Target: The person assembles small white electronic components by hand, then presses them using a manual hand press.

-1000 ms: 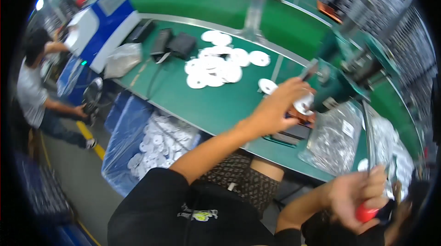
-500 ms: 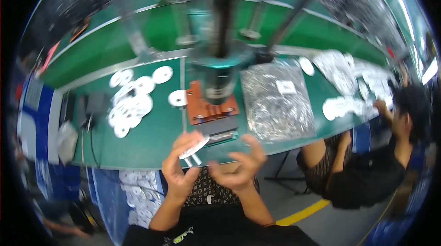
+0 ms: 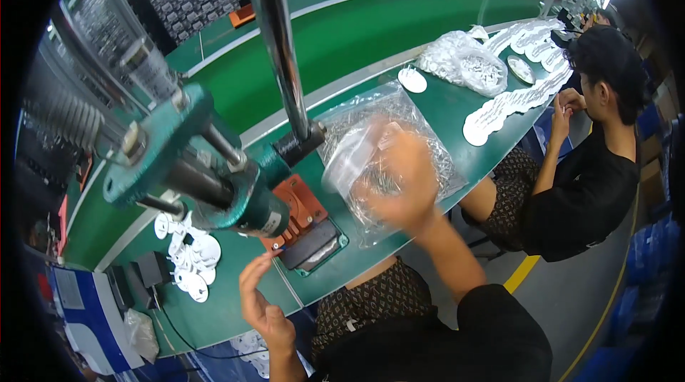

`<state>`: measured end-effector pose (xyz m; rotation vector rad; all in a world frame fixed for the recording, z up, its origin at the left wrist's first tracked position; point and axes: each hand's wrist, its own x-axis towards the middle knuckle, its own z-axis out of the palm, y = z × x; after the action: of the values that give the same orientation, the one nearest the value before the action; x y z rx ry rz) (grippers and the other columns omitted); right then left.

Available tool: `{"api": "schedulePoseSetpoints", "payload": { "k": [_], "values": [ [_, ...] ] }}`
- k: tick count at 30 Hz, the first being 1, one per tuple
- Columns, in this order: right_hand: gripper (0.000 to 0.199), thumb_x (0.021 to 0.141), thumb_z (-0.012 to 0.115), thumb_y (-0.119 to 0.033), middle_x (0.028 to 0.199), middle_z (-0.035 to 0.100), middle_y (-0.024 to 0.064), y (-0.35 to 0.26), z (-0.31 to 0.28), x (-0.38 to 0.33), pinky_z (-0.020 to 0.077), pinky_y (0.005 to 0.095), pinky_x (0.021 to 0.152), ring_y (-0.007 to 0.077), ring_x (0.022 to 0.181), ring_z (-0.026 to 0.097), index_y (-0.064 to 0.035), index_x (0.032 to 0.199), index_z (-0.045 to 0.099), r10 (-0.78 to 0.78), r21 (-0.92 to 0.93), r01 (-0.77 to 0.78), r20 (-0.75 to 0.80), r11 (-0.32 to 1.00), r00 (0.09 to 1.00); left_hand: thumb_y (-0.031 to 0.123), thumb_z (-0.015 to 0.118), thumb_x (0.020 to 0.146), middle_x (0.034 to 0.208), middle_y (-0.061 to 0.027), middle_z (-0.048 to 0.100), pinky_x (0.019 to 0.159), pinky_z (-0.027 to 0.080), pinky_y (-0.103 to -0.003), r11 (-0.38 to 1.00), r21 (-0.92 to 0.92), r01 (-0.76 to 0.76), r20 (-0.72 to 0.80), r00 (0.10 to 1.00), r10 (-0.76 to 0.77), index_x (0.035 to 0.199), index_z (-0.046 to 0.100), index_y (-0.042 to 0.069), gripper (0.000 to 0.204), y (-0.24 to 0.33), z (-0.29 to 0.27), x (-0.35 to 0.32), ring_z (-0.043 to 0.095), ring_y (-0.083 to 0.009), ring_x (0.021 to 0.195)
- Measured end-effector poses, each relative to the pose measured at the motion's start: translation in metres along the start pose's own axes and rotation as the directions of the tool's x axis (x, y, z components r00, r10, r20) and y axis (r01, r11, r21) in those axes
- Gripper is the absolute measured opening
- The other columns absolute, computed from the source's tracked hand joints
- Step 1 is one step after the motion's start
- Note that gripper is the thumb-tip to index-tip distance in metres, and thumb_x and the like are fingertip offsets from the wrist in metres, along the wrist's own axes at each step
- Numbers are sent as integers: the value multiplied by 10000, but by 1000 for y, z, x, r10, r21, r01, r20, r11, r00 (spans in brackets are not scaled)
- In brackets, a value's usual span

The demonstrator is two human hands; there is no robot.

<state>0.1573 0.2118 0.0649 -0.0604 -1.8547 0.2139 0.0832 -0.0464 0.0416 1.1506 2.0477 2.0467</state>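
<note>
My left hand point(image 3: 262, 303) is raised at the table's front edge, just before the press fixture, its fingers stretched up and nothing visible in them. Beside its fingertips is the orange-red fixture block point(image 3: 298, 205), with a dark block point(image 3: 312, 245) on its near side. Over the clear plastic bag point(image 3: 442, 161) of thin metal pins is my right hand point(image 3: 407, 182), smeared by motion. A loose whitish flap of plastic point(image 3: 348, 161) rises next to its fingers; whether they grip it is unclear.
A green press point(image 3: 250, 203) with a long steel lever point(image 3: 280, 46) stands over the fixture. White discs point(image 3: 196, 257) lie at left, near a black box point(image 3: 152, 268). At right are a bag of white parts point(image 3: 464, 61), rows of white discs point(image 3: 499, 112) and a seated co-worker point(image 3: 592, 161).
The view has turned to the right. My right hand has moved from beside the left to over the bag, whose plastic is now raised. The white disc no longer shows in my left hand.
</note>
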Motion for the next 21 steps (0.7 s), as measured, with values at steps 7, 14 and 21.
{"api": "schedulePoseSetpoints", "payload": {
  "k": [7, 14, 21],
  "values": [
    [418, 743, 806, -240, 1021, 674, 183, 221, 3, -19, 481, 463, 848, 383, 993, 625, -44, 1056, 610, 658, -357, -655, -131, 666, 741, 368, 599, 927, 1222, -201, 554, 1090, 333, -469, 880, 469, -72, -111, 984, 140, 1183, 568, -44, 486, -59, -6, -10, 497, -367, 1235],
    [390, 729, 778, -264, 965, 687, 183, 215, -4, -34, 493, 465, 835, 372, 943, 645, -56, 1012, 610, 791, -496, -705, -55, 508, 609, 226, 533, 956, 1236, -188, 554, 1096, 322, -454, 893, 446, -64, -95, 988, 118, 1149, 575, -39, 331, -52, 7, -2, 479, -330, 1258],
    [314, 722, 707, -199, 913, 675, 199, 216, 10, -35, 481, 478, 816, 384, 922, 634, -50, 985, 622, 824, -550, -679, 30, 487, 566, 309, 565, 970, 1231, -189, 525, 1057, 344, -450, 885, 450, -119, -70, 983, 168, 1136, 553, -38, 385, -68, -4, -4, 482, -332, 1214]
  ]
}}
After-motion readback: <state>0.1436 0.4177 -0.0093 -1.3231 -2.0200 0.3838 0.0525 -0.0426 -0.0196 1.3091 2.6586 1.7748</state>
